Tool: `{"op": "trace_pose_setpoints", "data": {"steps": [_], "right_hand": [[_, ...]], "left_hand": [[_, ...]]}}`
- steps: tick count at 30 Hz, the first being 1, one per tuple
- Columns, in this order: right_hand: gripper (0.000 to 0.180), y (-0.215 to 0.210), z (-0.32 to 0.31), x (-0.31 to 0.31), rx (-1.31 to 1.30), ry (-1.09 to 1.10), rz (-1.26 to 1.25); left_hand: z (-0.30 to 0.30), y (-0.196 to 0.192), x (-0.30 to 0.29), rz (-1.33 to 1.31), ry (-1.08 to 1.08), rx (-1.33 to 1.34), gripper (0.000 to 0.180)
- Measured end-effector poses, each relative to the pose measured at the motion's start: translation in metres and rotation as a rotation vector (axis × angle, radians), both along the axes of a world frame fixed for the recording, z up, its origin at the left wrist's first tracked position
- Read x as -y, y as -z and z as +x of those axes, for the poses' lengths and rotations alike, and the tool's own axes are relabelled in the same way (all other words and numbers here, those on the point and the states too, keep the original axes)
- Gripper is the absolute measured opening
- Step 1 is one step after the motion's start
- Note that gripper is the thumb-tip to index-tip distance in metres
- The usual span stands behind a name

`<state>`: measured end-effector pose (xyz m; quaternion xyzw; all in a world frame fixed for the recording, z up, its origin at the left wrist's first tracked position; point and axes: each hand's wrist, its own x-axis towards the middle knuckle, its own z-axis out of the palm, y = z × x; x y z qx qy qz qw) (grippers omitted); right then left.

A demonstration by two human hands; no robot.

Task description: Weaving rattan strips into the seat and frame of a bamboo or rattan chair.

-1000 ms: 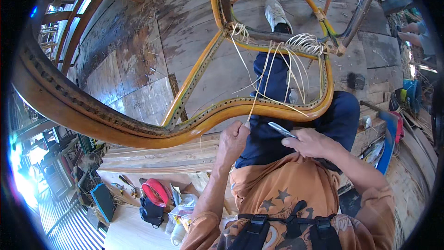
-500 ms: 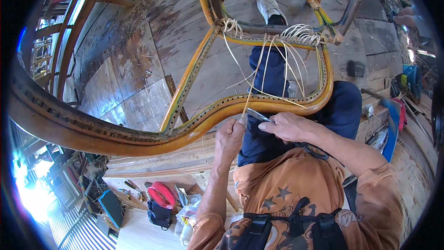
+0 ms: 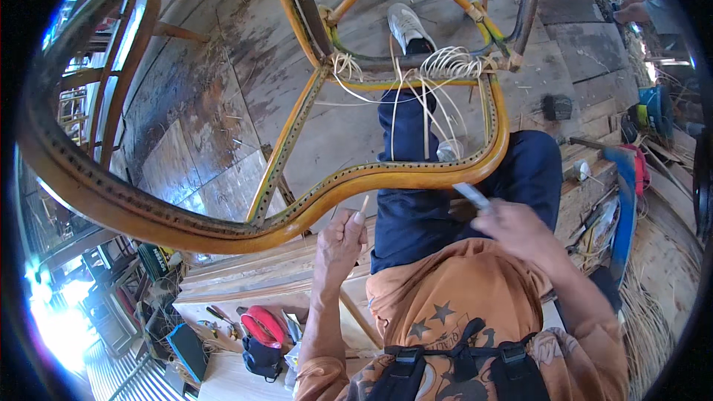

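A curved rattan chair frame [image 3: 356, 178], orange-brown with a row of small holes along its inner edge, spans the view in front of me. My left hand [image 3: 341, 236] is closed just below the frame, with a short end of cane strand [image 3: 365, 206] sticking up from its fingers. At the right, my right hand [image 3: 512, 229] is smeared by motion and grips a silver metal tool [image 3: 471, 195], whose exact kind I cannot make out. Pale cane strands [image 3: 451, 63] loop around the far rail, and several loose ends hang down inside the frame.
Wooden planks [image 3: 260, 275] lie left of my lap. A red pouch [image 3: 262, 325] and a black bag [image 3: 261, 356] sit at the lower left. A blue strip [image 3: 624, 215] and a bundle of cane [image 3: 642, 319] are at the right. Another person's hand [image 3: 633, 12] shows at the upper right.
The strand that ran from the frame to my left hand is now a short piece, apart from the frame. My hands have separated, the right one moving right with the tool.
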<state>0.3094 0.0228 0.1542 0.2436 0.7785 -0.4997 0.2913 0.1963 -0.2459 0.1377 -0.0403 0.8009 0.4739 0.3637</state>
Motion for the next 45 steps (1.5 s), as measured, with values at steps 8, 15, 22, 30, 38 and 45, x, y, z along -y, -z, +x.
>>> {"op": "trace_pose_setpoints", "data": {"steps": [8, 15, 22, 30, 38, 45], "right_hand": [[0.038, 0.067, 0.243, -0.077, 0.311, 0.513, 0.520], [0.023, 0.081, 0.150, -0.130, -0.369, 0.487, 0.647], [0.040, 0.106, -0.123, -0.097, -0.458, -0.028, 0.336], [0.048, 0.148, -0.197, -0.049, -0.538, -0.374, 0.515], [0.019, 0.218, -0.272, -0.059, -0.743, -0.254, 0.197], [0.017, 0.149, -0.311, -0.068, -0.465, 0.433, -0.465]], "left_hand": [[0.020, 0.005, -0.069, -0.145, 0.109, -0.430, 0.022], [-0.056, 0.051, -0.049, -0.559, 0.361, -0.721, 0.021], [-0.122, 0.133, -0.094, -0.568, 0.450, -0.555, 0.021], [-0.160, 0.157, -0.146, 0.095, 0.208, -0.844, 0.024], [-0.174, 0.111, -0.171, 0.354, 0.166, -0.577, 0.026], [-0.191, 0.141, -0.185, 0.372, -0.248, 0.000, 0.029]]}}
